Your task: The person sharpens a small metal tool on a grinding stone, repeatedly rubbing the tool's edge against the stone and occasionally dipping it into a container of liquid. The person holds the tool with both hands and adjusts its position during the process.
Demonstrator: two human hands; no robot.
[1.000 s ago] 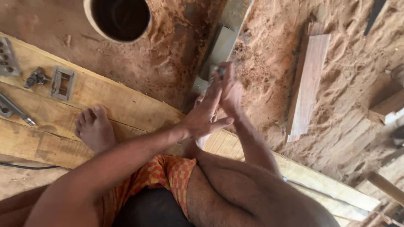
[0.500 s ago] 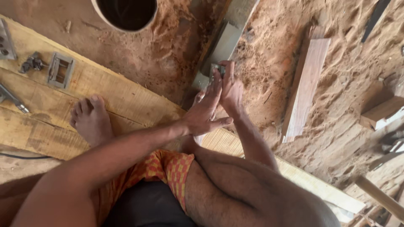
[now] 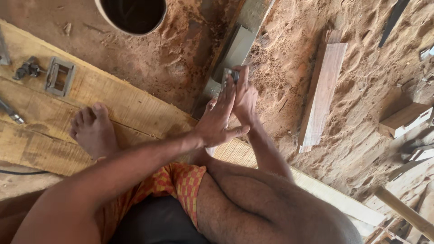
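Both hands meet over a long grey sharpening stone (image 3: 237, 47), a smooth, flat, rectangular slab that lies on the rough reddish ground and runs up toward the top edge of the view. The right hand (image 3: 245, 97) closes around a small flat metal blade (image 3: 229, 76), dull grey with a squared end, and presses it against the near end of the stone. The left hand (image 3: 218, 118) lies flat with its fingers stretched out straight and close together, fingertips resting on the blade beside the right hand, the thumb spread away to the side. The ground around the stone is thick with loose, coarse sawdust (image 3: 289, 58), orange-brown and lumpy. Under the person lies a wide pale plank (image 3: 117, 97) with a rough-sawn, fibrous surface and a long crack along the grain; a bare foot (image 3: 92, 131) rests flat on it. Farther left on the plank sit a small rectangular metal frame (image 3: 58, 76) and a dark knobbly metal fitting (image 3: 26, 68) just beside it. At the top, a round dark opening with a pale rim (image 3: 131, 16) is cut into the ground. To the right, well apart from the hands, a narrow smooth board (image 3: 322, 92) of reddish wood lies in the sawdust, and a pale wooden block (image 3: 403, 119) lies farther right. A checked orange-and-yellow cloth (image 3: 178, 180) covers the person's lap.
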